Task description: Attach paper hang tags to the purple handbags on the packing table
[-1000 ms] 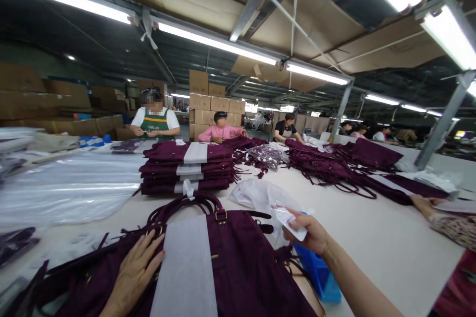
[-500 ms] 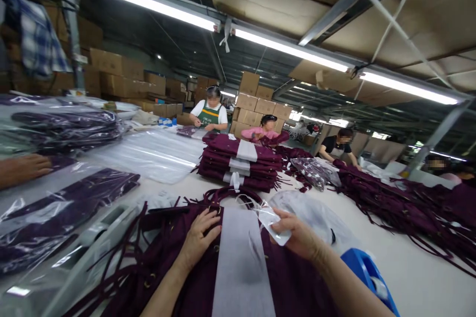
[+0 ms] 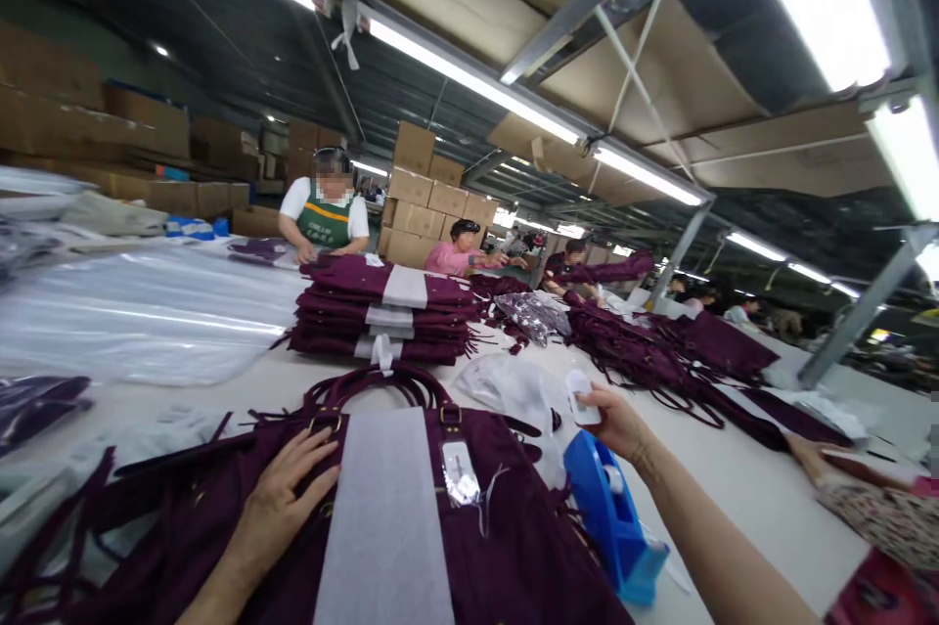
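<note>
My left hand (image 3: 283, 503) lies flat with fingers spread on a dark purple handbag (image 3: 506, 547) in front of me, just left of a white paper band (image 3: 381, 527) wrapped round it. A small clear packet (image 3: 460, 476) rests on the bag to the right of the band. My right hand (image 3: 612, 420) is raised over the table beyond the bag, fingers closed on a small white packet (image 3: 581, 395). A crumpled clear plastic bag (image 3: 514, 385) lies just behind it.
A blue tape dispenser (image 3: 608, 517) stands right of the bag. A stack of banded purple bags (image 3: 385, 317) sits farther back, loose purple bags (image 3: 682, 351) to the right, clear plastic sheets (image 3: 139, 312) at left. Several people work at the far side; another person's hand (image 3: 811, 454) rests at right.
The small clear packet now lies on the bag. My right hand has moved right, away from the bag, and holds a small white packet. My left hand stayed flat on the bag.
</note>
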A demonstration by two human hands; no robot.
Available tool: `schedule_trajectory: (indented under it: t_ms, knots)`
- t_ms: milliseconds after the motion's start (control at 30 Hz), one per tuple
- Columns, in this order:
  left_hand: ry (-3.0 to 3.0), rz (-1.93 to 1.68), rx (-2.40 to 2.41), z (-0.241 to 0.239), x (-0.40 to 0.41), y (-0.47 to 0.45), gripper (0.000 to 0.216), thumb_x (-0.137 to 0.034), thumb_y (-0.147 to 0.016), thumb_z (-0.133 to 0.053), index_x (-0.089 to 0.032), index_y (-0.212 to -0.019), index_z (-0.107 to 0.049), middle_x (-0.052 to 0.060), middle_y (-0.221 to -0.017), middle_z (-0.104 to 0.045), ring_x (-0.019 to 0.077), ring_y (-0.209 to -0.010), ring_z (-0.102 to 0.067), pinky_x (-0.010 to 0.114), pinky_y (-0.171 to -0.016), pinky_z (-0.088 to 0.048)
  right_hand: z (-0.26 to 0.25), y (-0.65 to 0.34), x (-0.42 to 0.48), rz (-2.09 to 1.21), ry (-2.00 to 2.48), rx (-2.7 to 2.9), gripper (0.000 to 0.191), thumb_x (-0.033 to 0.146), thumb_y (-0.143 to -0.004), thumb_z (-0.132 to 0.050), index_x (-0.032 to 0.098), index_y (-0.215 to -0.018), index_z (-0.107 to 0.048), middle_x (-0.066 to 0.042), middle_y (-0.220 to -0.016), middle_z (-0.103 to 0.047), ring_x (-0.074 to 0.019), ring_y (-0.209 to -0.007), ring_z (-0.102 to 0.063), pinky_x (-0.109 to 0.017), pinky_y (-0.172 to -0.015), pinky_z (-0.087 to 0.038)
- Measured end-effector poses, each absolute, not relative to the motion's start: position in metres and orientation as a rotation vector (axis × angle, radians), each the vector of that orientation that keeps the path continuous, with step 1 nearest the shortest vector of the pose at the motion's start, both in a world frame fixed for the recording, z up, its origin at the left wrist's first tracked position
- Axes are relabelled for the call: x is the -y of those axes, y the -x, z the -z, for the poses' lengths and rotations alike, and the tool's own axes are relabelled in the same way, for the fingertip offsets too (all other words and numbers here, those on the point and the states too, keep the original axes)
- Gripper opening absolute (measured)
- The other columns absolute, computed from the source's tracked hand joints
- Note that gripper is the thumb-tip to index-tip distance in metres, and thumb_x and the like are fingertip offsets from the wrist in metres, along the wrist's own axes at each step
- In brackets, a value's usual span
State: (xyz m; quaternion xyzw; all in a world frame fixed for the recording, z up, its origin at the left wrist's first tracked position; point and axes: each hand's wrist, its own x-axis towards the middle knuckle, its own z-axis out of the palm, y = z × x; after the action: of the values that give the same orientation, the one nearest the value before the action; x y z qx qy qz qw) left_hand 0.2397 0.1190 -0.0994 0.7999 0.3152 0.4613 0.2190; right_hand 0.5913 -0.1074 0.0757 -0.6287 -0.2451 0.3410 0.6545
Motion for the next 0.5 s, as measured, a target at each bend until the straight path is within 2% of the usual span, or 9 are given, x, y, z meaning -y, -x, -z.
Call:
schedule_trajectory:
  t_ms: [200,400,500]
  knots:
    - [-2.223,-1.29,-0.88,0.098,-0.119,-0.238,0.044,-0.058,-0.069,-0.05,-0.024,-0.09,-0.067,0.005,-0.109,-0.062,0.0254,-0.111,-0.05,0.043,-0.093,-0.044,-0.058,-0.578,0.107,-0.83,1.418,0.568,0.038,0.019,-0.044,-0.064,0.016,-0.081,-0.054,0.0,-0.063,-0.059,-0.0164,-0.057,-0.054,-0.027,-0.055,-0.041]
    - [-2.021,-1.25,-0.897,0.076,-0.106,-0.241,0.031,-0.044,-0.07,-0.054,-0.022,-0.086,-0.069,0.007,-0.108,-0.062,0.0262,-0.115,-0.046,0.047,-0.098,-0.037,-0.061,-0.504,0.067,-1.168,1.341,0.833,0.049,0.016,-0.046,-0.064,0.02,-0.094,-0.056,0.002,-0.071,-0.059,-0.012,-0.054,-0.051,-0.022,-0.05,-0.039]
    - [-1.843,-1.293,-0.848,0.06,-0.097,-0.24,0.025,-0.038,-0.069,-0.057,-0.021,-0.083,-0.069,0.007,-0.108,-0.062,0.0256,-0.116,-0.044,0.046,-0.101,-0.033,-0.056,-0.466,0.041,-1.336,1.283,0.961,0.048,0.014,-0.047,-0.061,0.019,-0.094,-0.057,0.002,-0.071,-0.059,-0.0121,-0.055,-0.051,-0.021,-0.049,-0.038]
